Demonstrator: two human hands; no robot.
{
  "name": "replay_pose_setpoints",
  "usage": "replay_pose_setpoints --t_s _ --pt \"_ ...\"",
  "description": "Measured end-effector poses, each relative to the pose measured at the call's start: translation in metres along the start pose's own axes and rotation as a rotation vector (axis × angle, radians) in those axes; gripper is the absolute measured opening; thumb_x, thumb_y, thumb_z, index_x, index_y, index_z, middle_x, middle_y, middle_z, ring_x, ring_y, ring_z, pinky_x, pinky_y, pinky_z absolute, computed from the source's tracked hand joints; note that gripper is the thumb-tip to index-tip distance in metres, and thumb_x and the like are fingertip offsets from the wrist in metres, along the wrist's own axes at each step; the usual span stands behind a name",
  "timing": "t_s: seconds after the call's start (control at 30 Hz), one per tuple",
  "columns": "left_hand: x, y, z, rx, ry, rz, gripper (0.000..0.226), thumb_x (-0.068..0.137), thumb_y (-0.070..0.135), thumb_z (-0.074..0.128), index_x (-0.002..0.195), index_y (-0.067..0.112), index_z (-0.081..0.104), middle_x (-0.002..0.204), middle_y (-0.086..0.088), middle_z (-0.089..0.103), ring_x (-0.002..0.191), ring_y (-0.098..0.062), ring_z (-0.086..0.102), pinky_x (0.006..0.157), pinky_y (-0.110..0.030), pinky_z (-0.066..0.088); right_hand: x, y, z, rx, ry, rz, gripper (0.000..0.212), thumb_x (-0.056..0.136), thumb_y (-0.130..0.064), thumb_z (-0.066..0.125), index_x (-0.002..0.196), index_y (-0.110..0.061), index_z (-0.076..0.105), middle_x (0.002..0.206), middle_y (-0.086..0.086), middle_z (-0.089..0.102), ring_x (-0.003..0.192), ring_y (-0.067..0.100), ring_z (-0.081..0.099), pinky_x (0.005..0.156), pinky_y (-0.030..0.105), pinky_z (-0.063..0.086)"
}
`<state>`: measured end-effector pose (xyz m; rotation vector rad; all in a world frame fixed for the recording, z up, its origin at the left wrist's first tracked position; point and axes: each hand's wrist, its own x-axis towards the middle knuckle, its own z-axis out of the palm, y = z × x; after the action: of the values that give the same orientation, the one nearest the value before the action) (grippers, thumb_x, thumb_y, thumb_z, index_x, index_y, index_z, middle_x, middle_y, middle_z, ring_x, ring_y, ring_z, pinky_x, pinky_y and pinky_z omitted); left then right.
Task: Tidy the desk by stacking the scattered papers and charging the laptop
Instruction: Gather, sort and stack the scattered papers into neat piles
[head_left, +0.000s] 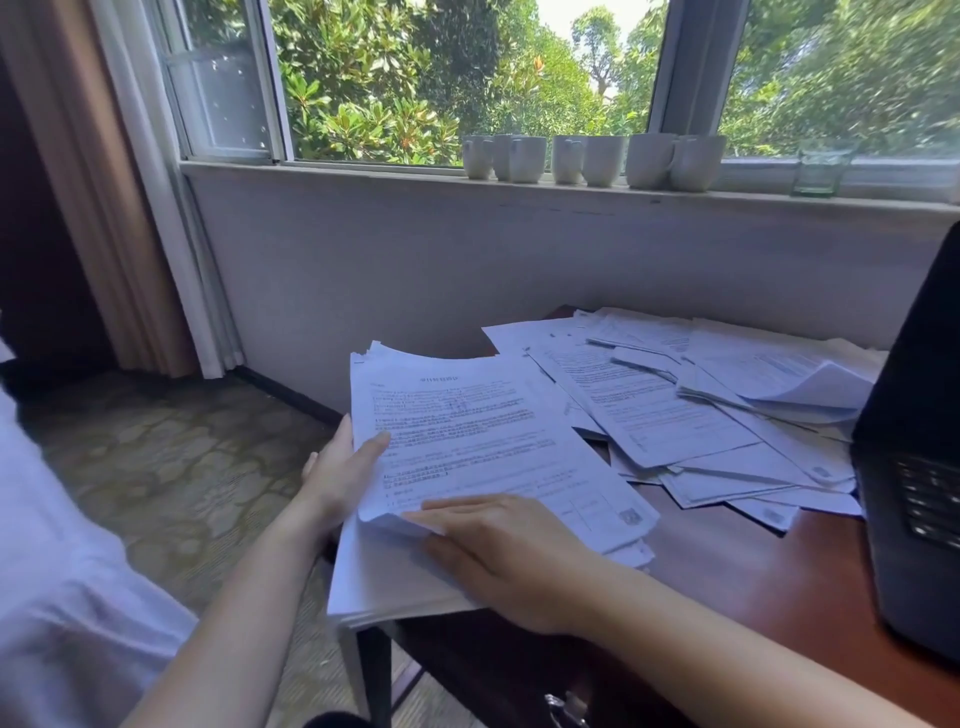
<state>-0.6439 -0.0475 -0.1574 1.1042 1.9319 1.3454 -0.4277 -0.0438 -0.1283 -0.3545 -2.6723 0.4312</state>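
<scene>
A thick stack of printed papers (483, 447) lies at the left end of the brown desk (737, 566), overhanging its left edge. My left hand (337, 473) grips the stack's left side, thumb on the top sheet. My right hand (514, 556) lies flat on the stack's near edge, fingers straight and slipped between sheets. Loose scattered papers (691, 410) cover the back of the desk. The open black laptop (914, 467) stands at the right edge, partly cut off by the frame. No charger or cable shows.
Several white mugs (592, 158) and a glass (821, 169) stand on the windowsill behind the desk. A curtain (130, 208) hangs at the left. Patterned carpet (171, 467) lies left of the desk. A white sleeve (62, 571) is at the lower left.
</scene>
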Motion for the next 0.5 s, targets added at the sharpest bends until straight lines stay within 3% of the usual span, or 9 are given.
replay_pose_setpoints --t_s 0.07,0.13,0.27,0.37,0.5 --pt "0.001 -0.004 0.0 0.036 -0.009 0.036 0.095 0.046 0.068 0.045 0.136 0.037 0.042 0.141 -0.001 0.05 0.132 -0.028 0.043 0.114 -0.051 0.026 0.003 -0.002 0.001 -0.012 -0.037 0.005 0.035 0.1 -0.032 0.034 0.126 -0.022 0.056 0.123 -0.005 0.061 0.119 0.012 0.049 0.089 0.035 0.046" --pt "0.003 -0.01 -0.003 0.085 -0.031 0.088 0.061 0.053 0.057 0.051 0.114 0.049 0.048 0.123 0.009 0.062 0.121 -0.025 0.054 0.108 -0.054 0.032 0.005 -0.003 0.0 -0.006 -0.108 -0.013 0.04 0.1 -0.035 0.031 0.13 -0.02 0.054 0.134 -0.005 0.055 0.13 0.011 0.042 0.103 0.032 0.039" --pt "-0.002 -0.006 -0.002 0.14 -0.032 0.113 0.066 0.05 0.056 0.047 0.114 0.039 0.041 0.117 0.01 0.06 0.119 -0.023 0.053 0.108 -0.053 0.03 0.005 0.007 -0.017 0.051 -0.117 0.095 0.042 0.101 -0.037 0.034 0.135 -0.019 0.051 0.14 -0.004 0.051 0.131 0.009 0.041 0.108 0.024 0.03" --pt "-0.004 -0.005 -0.002 0.132 -0.038 0.116 0.063 0.056 0.055 0.048 0.117 0.039 0.037 0.118 0.011 0.059 0.12 -0.023 0.052 0.109 -0.052 0.03 0.003 0.038 -0.035 0.011 0.016 0.285 0.037 0.1 -0.033 0.041 0.13 -0.019 0.057 0.134 -0.004 0.056 0.125 0.01 0.048 0.102 0.02 0.031" --pt "-0.003 -0.008 -0.004 0.15 -0.056 0.13 0.051 0.069 0.045 0.048 0.118 0.043 0.035 0.117 0.014 0.058 0.123 -0.023 0.05 0.111 -0.054 0.026 -0.011 0.086 -0.058 -0.037 0.24 0.6 0.032 0.095 -0.026 0.051 0.125 -0.019 0.06 0.13 -0.002 0.059 0.117 0.015 0.054 0.098 0.027 0.037"
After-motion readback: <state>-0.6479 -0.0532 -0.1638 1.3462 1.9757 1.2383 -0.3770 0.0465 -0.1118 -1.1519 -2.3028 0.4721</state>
